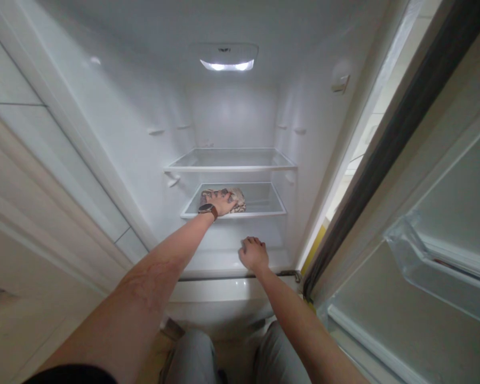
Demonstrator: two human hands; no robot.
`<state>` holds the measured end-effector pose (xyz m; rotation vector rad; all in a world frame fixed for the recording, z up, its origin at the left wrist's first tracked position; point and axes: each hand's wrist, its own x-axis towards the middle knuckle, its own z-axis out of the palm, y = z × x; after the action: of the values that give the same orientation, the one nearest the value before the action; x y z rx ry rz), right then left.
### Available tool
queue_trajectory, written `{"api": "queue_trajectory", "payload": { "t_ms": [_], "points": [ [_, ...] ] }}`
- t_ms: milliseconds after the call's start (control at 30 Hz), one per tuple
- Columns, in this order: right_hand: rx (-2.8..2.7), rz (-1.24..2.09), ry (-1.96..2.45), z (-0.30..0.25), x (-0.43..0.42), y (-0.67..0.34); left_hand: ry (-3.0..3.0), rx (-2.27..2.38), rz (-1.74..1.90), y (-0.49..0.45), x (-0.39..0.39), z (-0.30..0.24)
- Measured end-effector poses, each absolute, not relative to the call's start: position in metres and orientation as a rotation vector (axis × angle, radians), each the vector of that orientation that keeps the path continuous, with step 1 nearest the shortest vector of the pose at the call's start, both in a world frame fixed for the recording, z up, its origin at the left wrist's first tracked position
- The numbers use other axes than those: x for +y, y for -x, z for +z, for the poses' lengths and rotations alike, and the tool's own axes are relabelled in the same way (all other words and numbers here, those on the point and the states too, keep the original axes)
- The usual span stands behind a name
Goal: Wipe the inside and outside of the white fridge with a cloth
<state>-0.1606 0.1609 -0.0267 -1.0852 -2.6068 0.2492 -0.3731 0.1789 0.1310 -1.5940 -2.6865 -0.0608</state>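
Observation:
I look into an open, lit fridge with bare white walls. My left hand (221, 202), with a watch on the wrist, presses flat on a patterned cloth (235, 196) lying on the lower glass shelf (264, 212). My right hand (253, 253) rests with curled fingers on the fridge floor, close to its front edge and holding nothing. An upper glass shelf (230, 167) sits above the cloth with nothing on it.
The fridge door (444, 224) stands open at the right, with a clear door bin (424, 261) on its inside. A pale cabinet panel (32, 176) flanks the left. A white drawer front (220, 298) sits below my right hand. My knees show at the bottom.

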Motion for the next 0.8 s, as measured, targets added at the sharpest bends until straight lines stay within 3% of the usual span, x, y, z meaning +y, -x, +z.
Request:
{"api": "queue_trajectory", "payload": {
  "t_ms": [400, 800],
  "points": [
    [-2.606, 0.242, 1.107, -0.027, 0.161, 0.161, 1.930, -2.466, -0.234, 0.263, 0.270, 0.126],
    [-2.628, 0.225, 1.107, -0.026, 0.163, 0.158, 1.960, -2.476, -0.289, 0.291, 0.260, 0.127]
  ]
}}
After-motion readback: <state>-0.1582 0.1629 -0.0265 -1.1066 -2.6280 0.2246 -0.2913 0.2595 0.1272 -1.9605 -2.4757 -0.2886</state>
